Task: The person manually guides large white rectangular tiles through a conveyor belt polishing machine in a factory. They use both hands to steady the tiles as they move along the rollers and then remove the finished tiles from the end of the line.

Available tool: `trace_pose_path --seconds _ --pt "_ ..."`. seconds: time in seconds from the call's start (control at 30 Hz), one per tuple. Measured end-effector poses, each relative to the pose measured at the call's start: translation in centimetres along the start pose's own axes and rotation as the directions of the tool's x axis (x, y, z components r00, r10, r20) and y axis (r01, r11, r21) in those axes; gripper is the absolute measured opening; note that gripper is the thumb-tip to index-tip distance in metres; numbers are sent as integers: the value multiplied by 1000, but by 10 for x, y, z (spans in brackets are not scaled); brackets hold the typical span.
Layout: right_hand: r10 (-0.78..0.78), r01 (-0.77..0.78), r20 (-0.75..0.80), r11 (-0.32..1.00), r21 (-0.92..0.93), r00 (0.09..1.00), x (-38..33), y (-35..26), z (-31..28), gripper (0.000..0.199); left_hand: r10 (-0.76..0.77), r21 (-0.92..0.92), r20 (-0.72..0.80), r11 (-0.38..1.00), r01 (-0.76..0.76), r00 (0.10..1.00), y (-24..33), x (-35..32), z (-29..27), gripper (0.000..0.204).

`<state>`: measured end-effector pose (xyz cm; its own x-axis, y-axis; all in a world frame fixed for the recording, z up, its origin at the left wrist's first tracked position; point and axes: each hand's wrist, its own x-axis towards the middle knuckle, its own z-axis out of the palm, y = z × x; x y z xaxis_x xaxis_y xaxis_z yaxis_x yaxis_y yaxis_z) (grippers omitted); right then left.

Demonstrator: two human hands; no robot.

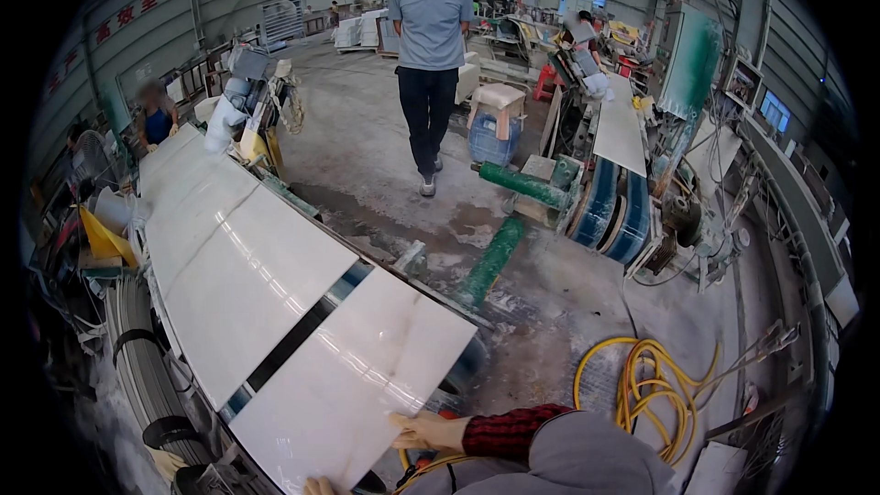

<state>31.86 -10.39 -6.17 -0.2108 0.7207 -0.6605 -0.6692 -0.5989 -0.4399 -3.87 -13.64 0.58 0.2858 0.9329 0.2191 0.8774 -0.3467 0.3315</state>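
Observation:
A glossy white stone slab (357, 367) lies closest to me on a belt conveyor with a blue belt. My right hand (431, 432), in a pale glove below a red-and-black sleeve, grips the slab's right edge near its near corner. At the bottom of the picture my left hand (318, 486) shows only its gloved fingers, closed over the slab's near edge; the rest is cut off. Beyond a dark gap lies another white slab (266, 266), with a further slab (188, 174) behind it. Neither of my hands touches those two.
A person (431, 27) walks on the floor ahead. Another person (158, 119) stands at the conveyor's far left. Yellow hose (642, 385) coils on the floor at right. Green rollers (495, 261) jut out beside the conveyor. A second blue-belt machine (610, 202) carries a slab.

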Motion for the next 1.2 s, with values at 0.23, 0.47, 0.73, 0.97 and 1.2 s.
trace_pose_path --seconds 0.23,0.47,0.73,0.97,1.2 --pt "-55 59 66 996 -59 996 -23 27 -48 56 269 -158 139 956 -246 953 -29 85 1 67" --pt "-38 45 49 986 -159 998 -86 -9 -2 61 221 -107 134 972 -207 966 -54 284 22 65" --pt "32 -54 -103 973 -223 994 -56 4 -29 53 -58 -98 491 988 121 869 -7 330 -24 82" --pt "72 -68 47 994 -87 996 -19 16 -62 56 29 -146 185 989 -2 982 51 240 -113 56" --pt "-58 86 150 979 -183 987 -97 -32 -88 47 40 -190 -90 980 -57 995 146 192 -160 73"
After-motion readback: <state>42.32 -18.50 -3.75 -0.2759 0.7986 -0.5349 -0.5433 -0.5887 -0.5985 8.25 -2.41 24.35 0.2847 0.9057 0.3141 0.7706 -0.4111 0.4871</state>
